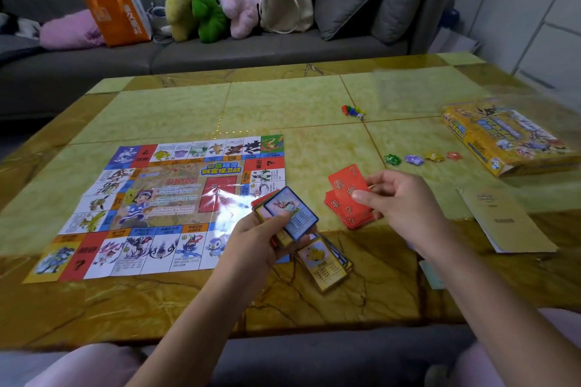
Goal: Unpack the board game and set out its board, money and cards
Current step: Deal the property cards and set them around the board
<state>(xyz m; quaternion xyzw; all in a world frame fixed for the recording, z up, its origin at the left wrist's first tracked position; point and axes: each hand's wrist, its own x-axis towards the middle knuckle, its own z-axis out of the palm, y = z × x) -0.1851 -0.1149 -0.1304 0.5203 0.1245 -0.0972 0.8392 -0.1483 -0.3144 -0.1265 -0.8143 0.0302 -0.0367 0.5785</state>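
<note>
Board (163, 207) is unfolded flat on the counter (283, 104), at 9 o'clock from the hands. Left hand (261, 239) grips a fanned deck (287, 214) of picture cards, blue-bordered one on top. Right hand (399, 198) pinches a red card (347, 181) just above the red pile (349, 214) at 3 o'clock of the deck. Yellow pile (325, 262) lies at 6 o'clock of the left hand, touching the board's corner area. Pawns and die (353, 110) sit at 12 o'clock, four tokens (421, 158) at 2 o'clock, box (506, 138) beyond them at the counter's right edge, booklet (506, 223) at 3 o'clock

Status: board done, pieces out, cards mid-sort by colour. Left: finish sorting the deck, set piles down neatly. Money: can't confirm any laid out; a pale slip (435, 275) under the right forearm may be notes, too hidden to tell
</note>
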